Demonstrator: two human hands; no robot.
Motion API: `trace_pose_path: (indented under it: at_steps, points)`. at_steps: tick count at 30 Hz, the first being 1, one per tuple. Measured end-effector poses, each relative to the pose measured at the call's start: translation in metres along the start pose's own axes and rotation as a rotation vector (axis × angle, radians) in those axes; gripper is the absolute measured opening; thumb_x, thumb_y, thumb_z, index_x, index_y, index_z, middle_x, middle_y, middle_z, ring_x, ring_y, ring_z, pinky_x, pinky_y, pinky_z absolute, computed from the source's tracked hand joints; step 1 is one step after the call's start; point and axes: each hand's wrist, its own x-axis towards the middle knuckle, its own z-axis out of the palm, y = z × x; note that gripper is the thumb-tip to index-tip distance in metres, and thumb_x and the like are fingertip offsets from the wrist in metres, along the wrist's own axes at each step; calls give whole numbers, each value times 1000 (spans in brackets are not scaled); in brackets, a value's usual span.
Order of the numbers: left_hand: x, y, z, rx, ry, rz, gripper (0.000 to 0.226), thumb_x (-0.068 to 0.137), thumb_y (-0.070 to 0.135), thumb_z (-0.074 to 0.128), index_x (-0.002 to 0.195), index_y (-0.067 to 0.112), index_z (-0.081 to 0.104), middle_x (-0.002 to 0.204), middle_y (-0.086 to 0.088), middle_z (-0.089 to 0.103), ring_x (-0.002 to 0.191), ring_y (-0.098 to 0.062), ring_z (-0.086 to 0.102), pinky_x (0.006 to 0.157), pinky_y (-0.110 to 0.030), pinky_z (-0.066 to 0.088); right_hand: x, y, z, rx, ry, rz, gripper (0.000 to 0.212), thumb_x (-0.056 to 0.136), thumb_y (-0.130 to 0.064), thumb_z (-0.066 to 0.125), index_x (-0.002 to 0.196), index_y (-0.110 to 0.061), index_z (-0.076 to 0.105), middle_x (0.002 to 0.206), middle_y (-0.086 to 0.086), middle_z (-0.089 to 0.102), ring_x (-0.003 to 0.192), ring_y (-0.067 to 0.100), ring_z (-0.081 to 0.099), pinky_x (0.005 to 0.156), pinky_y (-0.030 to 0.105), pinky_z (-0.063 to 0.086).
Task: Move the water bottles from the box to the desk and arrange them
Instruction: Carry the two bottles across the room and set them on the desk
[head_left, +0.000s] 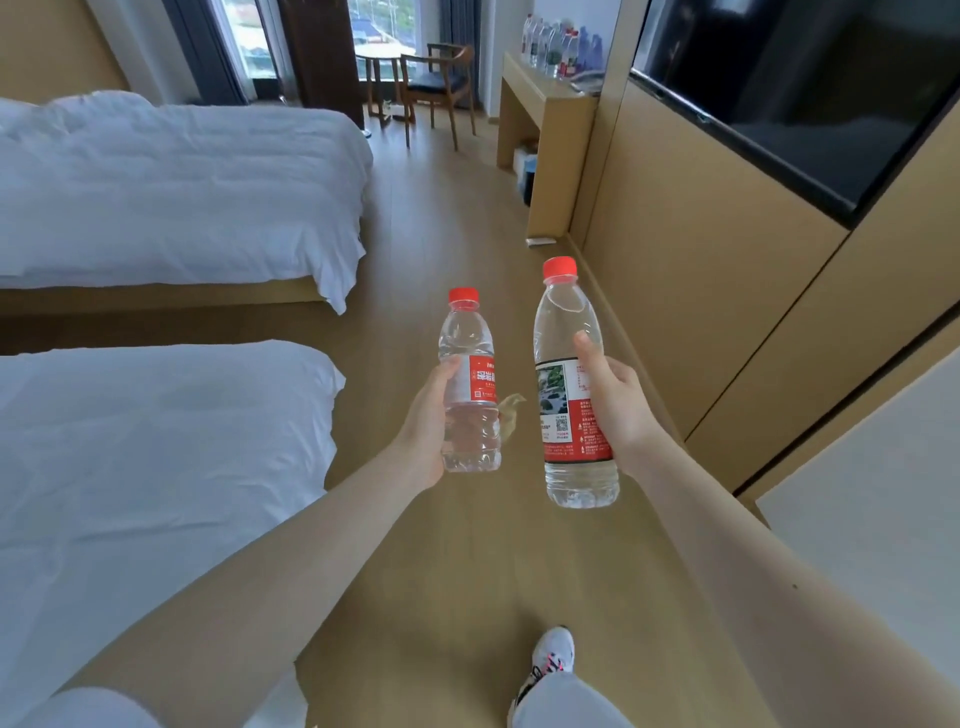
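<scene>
My left hand (423, 423) grips a small clear water bottle (470, 384) with a red cap and red label, held upright over the floor. My right hand (615, 402) grips a taller red-capped water bottle (569, 395) with a red and white label, also upright. Both bottles are side by side in front of me. The wooden desk (545, 104) stands far ahead along the right wall. Several water bottles (553, 44) stand in a cluster on its top. No box is in view.
Two white beds (171, 192) line the left side, with a wooden floor aisle (467, 234) between them and the right wall panels. A dark TV (789, 88) hangs on the right wall. A chair (441, 83) and small table sit by the far window. My shoe (553, 652) shows below.
</scene>
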Motion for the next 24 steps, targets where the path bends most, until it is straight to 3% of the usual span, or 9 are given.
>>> trace_pose_path:
  at_steps: [4, 8, 16, 18, 20, 24]
  points:
    - [46, 25, -18, -6, 24, 34, 40, 93, 51, 48, 101, 13, 58, 68, -7, 70, 58, -20, 68, 56, -31, 57, 64, -5, 17, -3, -57, -14, 46, 93, -51, 53, 94, -5, 62, 68, 4, 71, 63, 19, 70, 57, 27, 55]
    - [103, 54, -31, 4, 65, 40, 47, 92, 54, 47, 111, 12, 55, 83, -9, 65, 69, -20, 65, 66, -32, 55, 143, -9, 33, -8, -115, 15, 47, 92, -52, 53, 91, -6, 61, 70, 6, 69, 64, 21, 70, 64, 33, 57]
    - [242, 150, -8, -33, -11, 49, 48, 90, 53, 40, 90, 13, 67, 75, -5, 68, 61, -16, 68, 59, -26, 56, 316, -59, 37, 14, -188, 48, 54, 91, -53, 53, 107, -2, 60, 83, 14, 70, 71, 27, 70, 73, 39, 58]
    - [272, 169, -2, -54, -34, 57, 53, 91, 53, 37, 83, 15, 74, 76, -4, 70, 63, -15, 69, 60, -26, 57, 353, -74, 37, 19, -200, 32, 51, 92, -53, 52, 100, -3, 60, 78, 11, 70, 67, 24, 70, 68, 36, 59]
    - [298, 183, 0, -86, -39, 52, 48, 88, 53, 42, 87, 13, 69, 74, -5, 69, 62, -17, 68, 60, -27, 56, 383, -84, 38, 29, -214, 30, 47, 92, -53, 52, 93, -7, 61, 72, 7, 70, 62, 21, 70, 59, 30, 57]
    - [342, 204, -4, -106, -87, 34, 44, 79, 56, 58, 79, 15, 75, 76, -5, 70, 64, -16, 68, 63, -27, 56, 433, -92, 42, 37, -221, 73, 50, 91, -55, 53, 99, -6, 62, 71, 6, 71, 61, 20, 70, 55, 27, 55]
